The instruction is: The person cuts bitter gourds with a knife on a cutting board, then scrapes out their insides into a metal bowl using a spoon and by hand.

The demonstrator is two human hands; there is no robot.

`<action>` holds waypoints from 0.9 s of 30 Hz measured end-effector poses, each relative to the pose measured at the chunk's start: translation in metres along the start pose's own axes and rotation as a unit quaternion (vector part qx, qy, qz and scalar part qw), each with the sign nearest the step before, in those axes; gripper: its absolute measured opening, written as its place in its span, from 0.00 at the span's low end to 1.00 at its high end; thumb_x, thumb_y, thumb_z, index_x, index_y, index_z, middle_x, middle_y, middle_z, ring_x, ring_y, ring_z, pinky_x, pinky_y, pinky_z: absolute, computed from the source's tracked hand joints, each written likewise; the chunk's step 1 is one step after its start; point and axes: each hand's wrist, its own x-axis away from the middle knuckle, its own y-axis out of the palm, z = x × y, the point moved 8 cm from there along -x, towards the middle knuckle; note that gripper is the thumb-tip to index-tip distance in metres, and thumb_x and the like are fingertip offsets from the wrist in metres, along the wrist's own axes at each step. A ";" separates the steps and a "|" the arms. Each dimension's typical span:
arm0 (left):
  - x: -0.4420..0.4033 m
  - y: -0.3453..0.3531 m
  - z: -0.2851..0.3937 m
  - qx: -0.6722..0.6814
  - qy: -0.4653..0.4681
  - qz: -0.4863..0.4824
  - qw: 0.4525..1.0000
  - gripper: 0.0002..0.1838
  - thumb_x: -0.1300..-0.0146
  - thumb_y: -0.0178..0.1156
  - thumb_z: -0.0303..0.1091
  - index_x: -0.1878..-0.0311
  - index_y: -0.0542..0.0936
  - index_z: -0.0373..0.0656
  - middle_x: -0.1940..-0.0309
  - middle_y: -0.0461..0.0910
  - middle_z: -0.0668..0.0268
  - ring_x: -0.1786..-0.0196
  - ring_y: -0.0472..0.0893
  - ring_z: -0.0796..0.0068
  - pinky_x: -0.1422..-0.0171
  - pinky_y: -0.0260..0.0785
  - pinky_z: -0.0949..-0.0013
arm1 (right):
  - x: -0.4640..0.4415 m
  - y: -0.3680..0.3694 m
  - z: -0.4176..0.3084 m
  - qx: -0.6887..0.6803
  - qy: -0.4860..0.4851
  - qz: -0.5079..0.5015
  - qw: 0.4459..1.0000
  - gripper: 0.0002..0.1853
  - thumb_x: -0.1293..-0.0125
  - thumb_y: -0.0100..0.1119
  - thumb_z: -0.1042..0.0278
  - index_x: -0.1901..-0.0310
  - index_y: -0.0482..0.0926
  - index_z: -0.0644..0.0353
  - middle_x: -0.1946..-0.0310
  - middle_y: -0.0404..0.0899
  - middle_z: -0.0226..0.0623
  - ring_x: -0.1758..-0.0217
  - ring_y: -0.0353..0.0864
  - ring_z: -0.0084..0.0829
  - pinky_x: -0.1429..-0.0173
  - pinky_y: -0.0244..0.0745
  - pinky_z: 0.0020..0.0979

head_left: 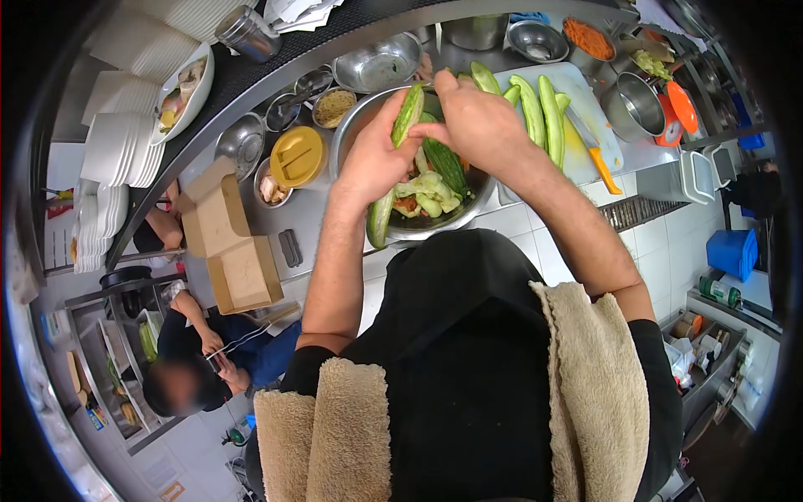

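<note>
Over a large metal bowl (481, 194), my left hand (372, 155) is closed around a long cucumber piece (381, 219), tilted so its lower end hangs past the rim. My right hand (481, 117) is beside it, fingers curled and thumb reaching to the left hand at the cucumber; what its fingers hold, if anything, is hidden. Inside the bowl lie a dark green cucumber piece (445, 163), pale green scraps (431, 194) and some orange bits. To the right, several hollowed cucumber lengths (529, 109) rest on a white cutting board (598, 117) near an orange-handled knife (600, 167).
A yellow lid (298, 157), metal bowls (378, 65) and an open cardboard box (238, 251) are at left and behind. A pot (631, 107) and a container of shredded orange food (590, 38) stand right. Another person (217, 351) is at lower left. A shelf (360, 42) overhangs the counter.
</note>
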 end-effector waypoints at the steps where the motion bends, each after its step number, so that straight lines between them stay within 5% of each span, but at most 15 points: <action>1: -0.003 -0.001 -0.003 -0.025 0.022 -0.006 0.999 0.41 0.30 0.61 0.25 0.15 0.60 0.47 0.42 0.84 0.55 0.68 0.84 0.73 0.68 0.80 0.67 | 0.000 0.002 0.000 0.001 -0.012 0.002 1.000 0.33 0.36 0.73 0.41 0.49 0.74 0.66 0.63 0.85 0.51 0.56 0.90 0.51 0.54 0.86 0.45; 18: -0.005 0.011 -0.019 -0.012 -0.045 -0.055 0.997 0.35 0.28 0.56 0.24 0.18 0.63 0.44 0.62 0.81 0.64 0.75 0.76 0.79 0.72 0.73 0.69 | -0.002 0.072 0.011 -0.040 -0.026 -0.108 0.993 0.28 0.25 0.62 0.43 0.47 0.72 0.66 0.63 0.87 0.56 0.56 0.89 0.57 0.53 0.84 0.52; 24: -0.014 0.012 -0.034 -0.031 -0.048 -0.059 0.997 0.34 0.29 0.56 0.23 0.19 0.64 0.43 0.62 0.80 0.64 0.74 0.77 0.78 0.72 0.73 0.69 | 0.003 0.090 0.003 -0.076 -0.031 -0.130 0.988 0.22 0.21 0.58 0.50 0.49 0.73 0.66 0.63 0.88 0.55 0.58 0.89 0.59 0.53 0.83 0.55; 27: -0.020 0.016 -0.049 -0.022 -0.065 -0.092 0.993 0.37 0.32 0.57 0.23 0.19 0.63 0.41 0.58 0.85 0.55 0.75 0.82 0.72 0.75 0.76 0.64 | 0.006 0.100 0.000 -0.066 -0.055 -0.162 0.983 0.20 0.21 0.57 0.51 0.49 0.75 0.65 0.62 0.88 0.56 0.57 0.88 0.59 0.52 0.82 0.57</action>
